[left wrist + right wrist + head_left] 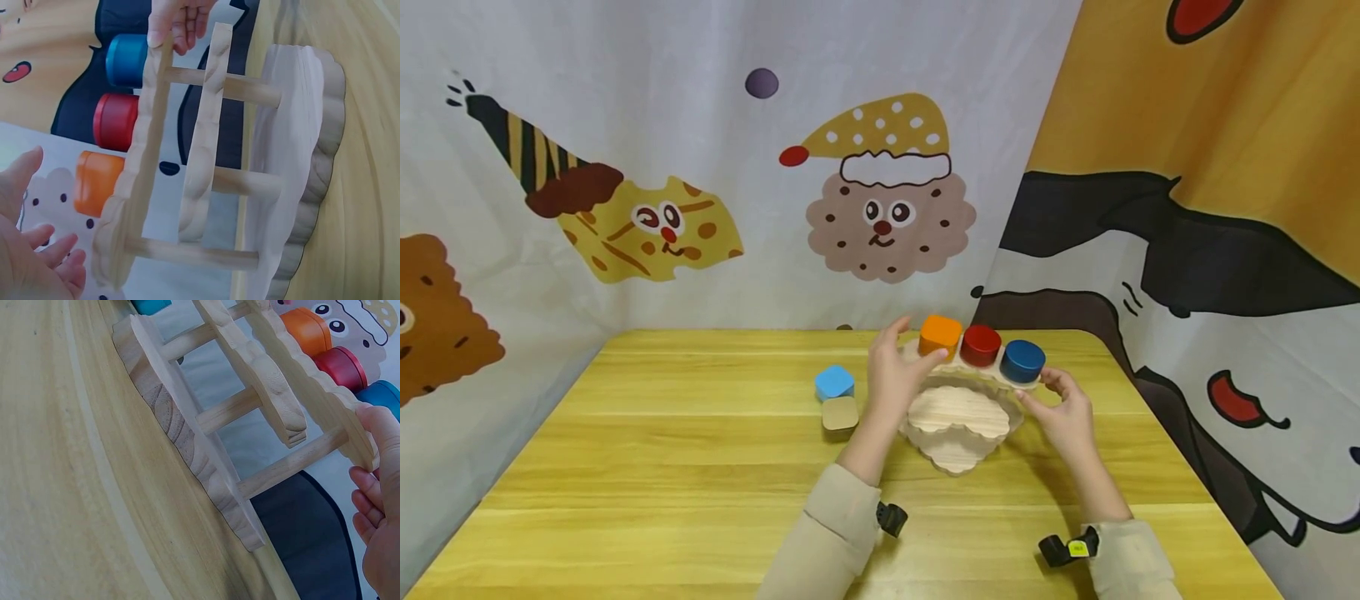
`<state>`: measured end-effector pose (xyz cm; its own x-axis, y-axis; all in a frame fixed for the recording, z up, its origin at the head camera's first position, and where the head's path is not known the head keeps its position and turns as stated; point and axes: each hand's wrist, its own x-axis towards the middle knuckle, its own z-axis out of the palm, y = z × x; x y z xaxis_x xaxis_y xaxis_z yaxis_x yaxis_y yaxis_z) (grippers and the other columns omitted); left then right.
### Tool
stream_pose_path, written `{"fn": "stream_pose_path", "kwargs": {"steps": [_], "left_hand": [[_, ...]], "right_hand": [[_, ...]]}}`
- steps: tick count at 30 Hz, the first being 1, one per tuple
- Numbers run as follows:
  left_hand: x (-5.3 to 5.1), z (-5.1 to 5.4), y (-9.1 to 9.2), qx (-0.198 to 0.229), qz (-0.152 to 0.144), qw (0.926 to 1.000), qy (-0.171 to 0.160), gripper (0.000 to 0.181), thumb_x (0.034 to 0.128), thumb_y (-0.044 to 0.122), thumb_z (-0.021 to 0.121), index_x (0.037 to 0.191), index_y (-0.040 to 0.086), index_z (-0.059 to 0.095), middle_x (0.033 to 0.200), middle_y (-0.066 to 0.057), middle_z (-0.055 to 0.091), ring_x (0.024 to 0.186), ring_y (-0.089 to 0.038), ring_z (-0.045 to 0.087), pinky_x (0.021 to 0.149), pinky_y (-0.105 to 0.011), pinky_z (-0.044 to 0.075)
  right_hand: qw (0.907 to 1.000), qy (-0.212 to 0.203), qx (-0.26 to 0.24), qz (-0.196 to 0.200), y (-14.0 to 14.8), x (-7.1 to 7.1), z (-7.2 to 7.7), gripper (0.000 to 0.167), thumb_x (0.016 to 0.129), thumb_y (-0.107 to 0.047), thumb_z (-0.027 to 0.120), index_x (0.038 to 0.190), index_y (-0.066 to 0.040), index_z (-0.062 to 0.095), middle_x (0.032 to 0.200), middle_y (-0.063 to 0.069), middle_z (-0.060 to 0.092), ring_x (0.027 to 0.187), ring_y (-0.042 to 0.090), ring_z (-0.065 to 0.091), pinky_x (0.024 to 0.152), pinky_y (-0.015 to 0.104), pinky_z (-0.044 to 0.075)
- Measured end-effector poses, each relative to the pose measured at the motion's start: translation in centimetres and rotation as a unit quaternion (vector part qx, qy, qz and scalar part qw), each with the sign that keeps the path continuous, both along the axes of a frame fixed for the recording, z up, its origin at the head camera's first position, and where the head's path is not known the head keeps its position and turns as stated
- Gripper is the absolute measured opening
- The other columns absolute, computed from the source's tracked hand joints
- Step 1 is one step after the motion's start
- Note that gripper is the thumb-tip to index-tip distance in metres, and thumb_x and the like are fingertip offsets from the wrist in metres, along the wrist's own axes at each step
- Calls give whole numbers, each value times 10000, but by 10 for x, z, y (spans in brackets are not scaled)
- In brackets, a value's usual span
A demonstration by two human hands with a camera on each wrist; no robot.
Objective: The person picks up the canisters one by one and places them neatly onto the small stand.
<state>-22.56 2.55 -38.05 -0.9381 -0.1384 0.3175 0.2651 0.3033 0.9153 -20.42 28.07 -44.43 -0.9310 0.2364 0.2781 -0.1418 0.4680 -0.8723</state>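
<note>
A tiered wooden stand (958, 408) has wavy-edged boards joined by dowels (247, 183). Along its top board (300, 378) sit an orange block (940, 336), a red round block (981, 346) and a blue round block (1022, 362). My right hand (1067, 417) pinches the right end of that board, thumb on its edge and fingers curled at the end, as the right wrist view shows. Beside the orange block is my left hand (895, 375), its fingers spread; a gap separates them from the block in the left wrist view.
Left of the stand, a light blue block (835, 382) and a tan block (840, 417) stand close together on the wooden table (662, 467). A curtain (700, 83) with cartoon prints hangs behind the table's back edge.
</note>
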Motion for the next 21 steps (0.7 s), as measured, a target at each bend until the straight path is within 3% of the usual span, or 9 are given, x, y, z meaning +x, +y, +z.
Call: {"fn": "stream_pose_path", "kwargs": {"steps": [6, 14, 21], "left_hand": [[15, 1, -13, 284, -143, 9995, -71, 711, 743, 282, 837, 1360, 117, 524, 1339, -50, 515, 1184, -280, 489, 918, -414, 470], [29, 3, -36, 227, -189, 9996, -5, 685, 749, 280, 834, 1330, 67, 541, 1305, -53, 540, 1186, -267, 464, 977, -449, 405], [36, -7, -60, 173, -108, 9998, 46, 672, 741, 260, 841, 1318, 77, 550, 1287, -55, 563, 1164, -245, 474, 952, -426, 412]], "right_hand": [[10000, 26, -21, 40, -1, 1, 0, 553, 802, -168, 792, 1216, 76, 518, 1236, 241, 545, 1187, 382, 449, 1011, 535, 331], [10000, 36, 64, 24, 0, 0, 0, 557, 805, -180, 791, 1219, 73, 518, 1239, 239, 548, 1181, 376, 454, 1005, 532, 335], [10000, 30, 81, -9, 0, -1, -1, 553, 805, -175, 790, 1218, 74, 519, 1240, 240, 548, 1179, 374, 455, 1005, 532, 335]]}}
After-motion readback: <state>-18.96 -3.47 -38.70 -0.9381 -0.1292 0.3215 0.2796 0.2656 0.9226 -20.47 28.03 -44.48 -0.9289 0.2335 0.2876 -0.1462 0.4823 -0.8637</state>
